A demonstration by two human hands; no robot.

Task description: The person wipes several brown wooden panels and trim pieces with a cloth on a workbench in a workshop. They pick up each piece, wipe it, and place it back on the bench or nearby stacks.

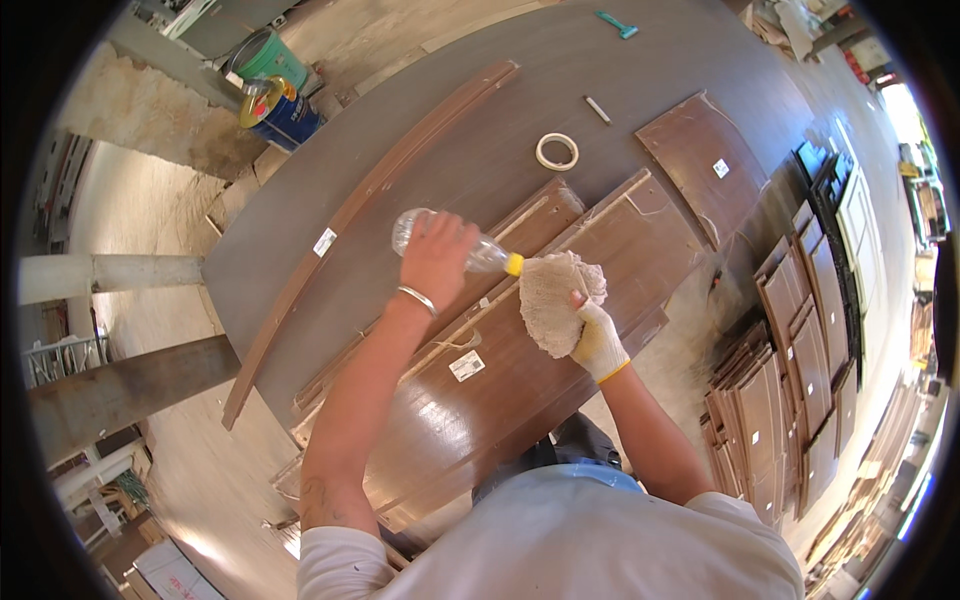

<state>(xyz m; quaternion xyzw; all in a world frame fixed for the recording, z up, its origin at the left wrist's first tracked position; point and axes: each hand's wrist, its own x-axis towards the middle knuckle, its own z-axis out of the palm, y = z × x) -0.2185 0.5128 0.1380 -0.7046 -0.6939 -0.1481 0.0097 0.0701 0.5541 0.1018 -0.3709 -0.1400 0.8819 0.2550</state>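
Note:
My left hand (438, 262), with a metal bangle at the wrist, is wrapped round a clear plastic bottle (487, 256). The bottle lies nearly sideways in the air, its yellow cap (514, 264) pointing right against the edge of a cloth. That beige, fluffy cloth (550, 310) is held by my right hand (598, 345), which wears a white knit glove with bare thumb tip showing. Both hands are above brown wooden panels (520, 385) stacked on the table. A printed label (466, 366) sticks to the nearest panel. Whether liquid leaves the bottle cannot be made out.
On the grey table (440, 150) lie a long brown strip (370, 195), a tape roll (557, 151), a white marker-like stick (597, 109), a teal scraper-like tool (617, 25) and another panel (700, 150). Panels (790, 370) lean in stacks at right. Buckets (283, 112) stand far left.

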